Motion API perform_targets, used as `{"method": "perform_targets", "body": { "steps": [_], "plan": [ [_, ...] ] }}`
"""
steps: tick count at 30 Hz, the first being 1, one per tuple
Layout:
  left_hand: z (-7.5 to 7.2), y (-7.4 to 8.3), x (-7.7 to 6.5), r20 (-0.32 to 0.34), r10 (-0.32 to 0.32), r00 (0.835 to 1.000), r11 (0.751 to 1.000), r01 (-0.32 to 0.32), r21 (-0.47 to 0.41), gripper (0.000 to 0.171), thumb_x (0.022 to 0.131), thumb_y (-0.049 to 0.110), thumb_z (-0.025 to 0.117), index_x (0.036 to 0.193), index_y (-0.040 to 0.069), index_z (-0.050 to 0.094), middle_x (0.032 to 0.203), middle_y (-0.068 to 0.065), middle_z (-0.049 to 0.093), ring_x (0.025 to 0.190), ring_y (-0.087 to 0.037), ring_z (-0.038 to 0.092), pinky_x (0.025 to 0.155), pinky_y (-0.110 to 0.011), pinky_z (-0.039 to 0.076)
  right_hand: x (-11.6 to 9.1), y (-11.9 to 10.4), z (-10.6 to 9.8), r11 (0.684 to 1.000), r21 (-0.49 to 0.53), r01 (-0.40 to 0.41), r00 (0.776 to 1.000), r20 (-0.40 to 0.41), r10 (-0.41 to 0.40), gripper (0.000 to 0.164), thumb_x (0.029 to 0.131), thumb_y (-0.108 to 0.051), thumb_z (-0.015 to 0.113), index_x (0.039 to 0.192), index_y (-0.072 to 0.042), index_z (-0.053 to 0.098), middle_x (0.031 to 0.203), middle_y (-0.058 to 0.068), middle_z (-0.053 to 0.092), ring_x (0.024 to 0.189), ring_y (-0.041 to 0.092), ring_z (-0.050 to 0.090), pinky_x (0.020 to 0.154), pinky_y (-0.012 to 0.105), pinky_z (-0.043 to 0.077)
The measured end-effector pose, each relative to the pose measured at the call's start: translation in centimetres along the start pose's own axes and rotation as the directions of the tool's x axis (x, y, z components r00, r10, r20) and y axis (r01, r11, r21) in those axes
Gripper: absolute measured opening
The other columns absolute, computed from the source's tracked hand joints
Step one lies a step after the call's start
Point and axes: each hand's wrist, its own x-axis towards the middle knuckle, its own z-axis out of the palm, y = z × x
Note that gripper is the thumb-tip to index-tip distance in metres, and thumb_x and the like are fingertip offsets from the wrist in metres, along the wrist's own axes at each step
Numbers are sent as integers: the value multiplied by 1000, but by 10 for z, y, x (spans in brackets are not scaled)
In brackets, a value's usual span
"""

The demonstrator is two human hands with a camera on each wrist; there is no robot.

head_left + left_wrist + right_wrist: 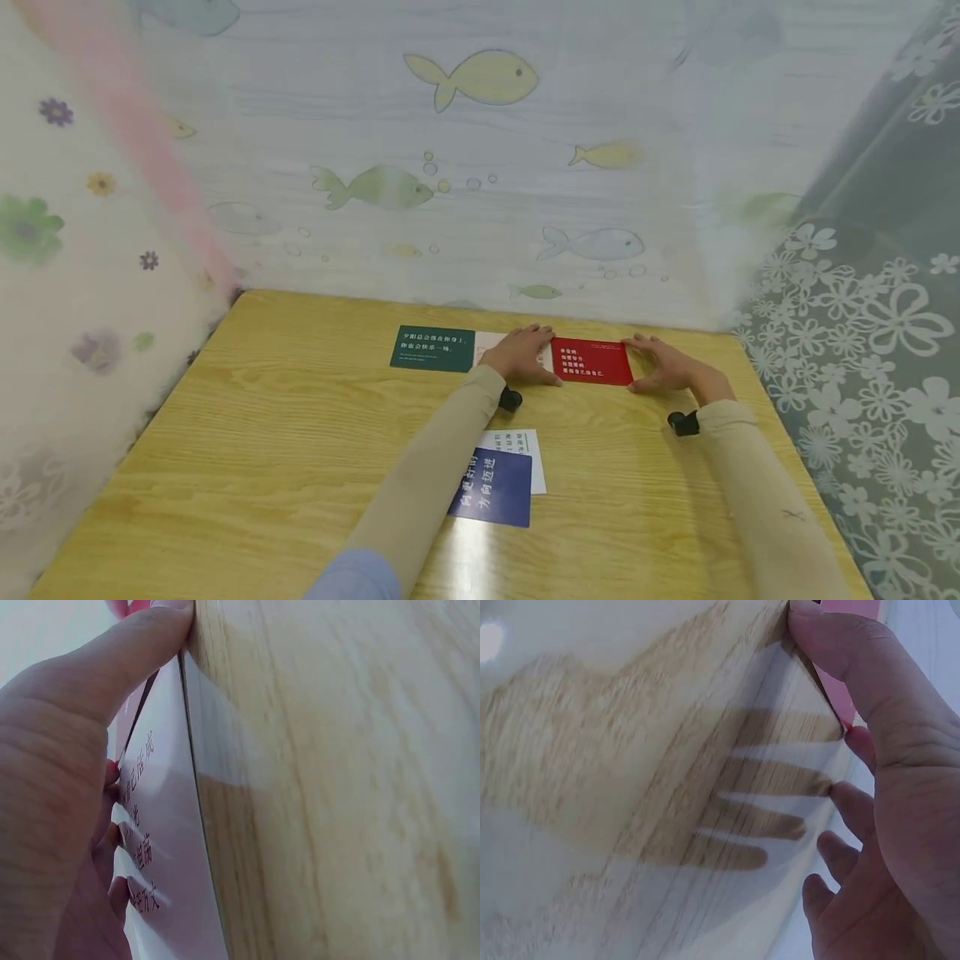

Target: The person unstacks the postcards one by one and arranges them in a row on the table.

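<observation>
A red card (592,361) with white lettering lies flat near the table's back edge. My left hand (521,354) holds its left end between thumb and index finger, with the palm arched over a white card (489,341) beside it. In the left wrist view the white card (169,787) shows red lettering, and the thumb (142,645) rests at the near edge where the cards meet. My right hand (663,364) pinches the red card's right end; the right wrist view has thumb and index finger at its corners, the other fingers loose.
Left of the white card lies a green card (432,348) in the same row. Closer in, a blue card (498,487) overlaps another white card (534,442), partly under my left forearm. Fish-patterned cloth (390,250) hangs behind the wooden table (285,417), and flowered lace (877,375) on the right.
</observation>
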Motion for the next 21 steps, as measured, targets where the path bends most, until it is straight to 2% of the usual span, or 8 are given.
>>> {"method": "perform_targets", "body": {
  "steps": [5,8,11,16,21],
  "plan": [
    [3,-3,2,-14,9,1000,1000,-10,-13,103,84,61,73,163,16,25,169,1,25,158,-21,15,129,-36,15,-4,2,6,1000,13,-14,999,-42,15,97,83,-29,85,158,0,30,163,35,16,147,62,6,114,79,16],
    [5,-6,1,-43,49,998,998,-50,-24,103,85,61,73,163,16,24,169,0,24,158,-22,15,129,-37,15,-6,1,12,1000,25,-13,995,-102,16,104,81,-36,86,160,-2,27,165,31,16,149,59,5,114,79,15],
    [2,-5,-3,-73,85,994,996,-85,2,100,86,63,69,163,17,24,169,0,25,158,-22,16,129,-40,15,-8,-1,21,1000,29,11,984,-180,-6,104,81,-39,85,160,-1,27,165,31,16,149,59,3,114,80,11],
    [-8,-1,-22,-92,127,988,990,-120,81,91,94,65,57,164,18,22,170,-1,23,158,-23,14,129,-45,13,-14,-16,36,999,-5,40,964,-264,-39,98,89,-41,76,159,2,24,164,32,16,150,58,2,117,77,5],
    [-12,-3,-51,-96,151,984,982,-138,129,88,97,66,50,165,19,19,171,0,17,159,-23,9,130,-47,9,-26,-39,49,999,8,44,962,-270,-41,93,94,-43,70,161,-1,21,167,28,13,152,53,-2,119,74,1]
  ]
}}
